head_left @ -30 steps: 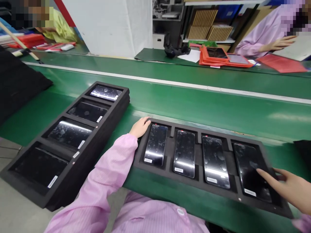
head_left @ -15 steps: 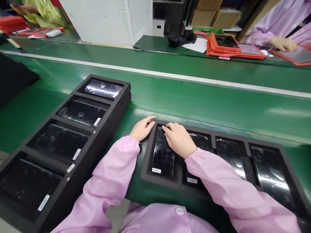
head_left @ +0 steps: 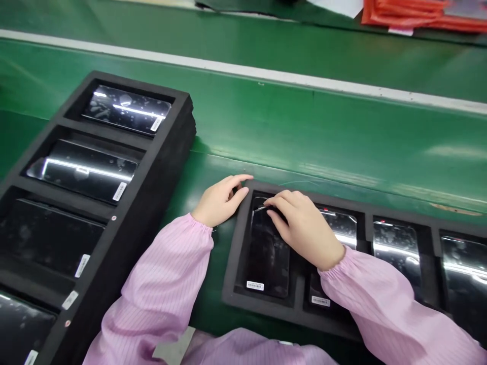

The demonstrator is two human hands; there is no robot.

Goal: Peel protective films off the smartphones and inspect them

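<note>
A black foam tray lies in front of me with phone-sized dark glass panels in its slots. At its upper left corner is my left hand, index finger and thumb stretched apart and touching the edge. My right hand is over the top of the leftmost panel, thumb and index finger drawn close together. A thin pale line runs to those fingertips; I cannot tell whether it is a film edge or a reflection. A white barcode label sits at this panel's lower end. My right hand partly covers the second panel.
On the left stands a taller stack of black foam trays holding similar labelled panels. Behind runs a green bench with a pale strip across it. Red-orange folders lie at the far right.
The view has tipped down and come closer, so the co-workers are out of frame. My right thumb and index finger have shifted at the leftmost panel's top; my left hand stays at the tray corner.
</note>
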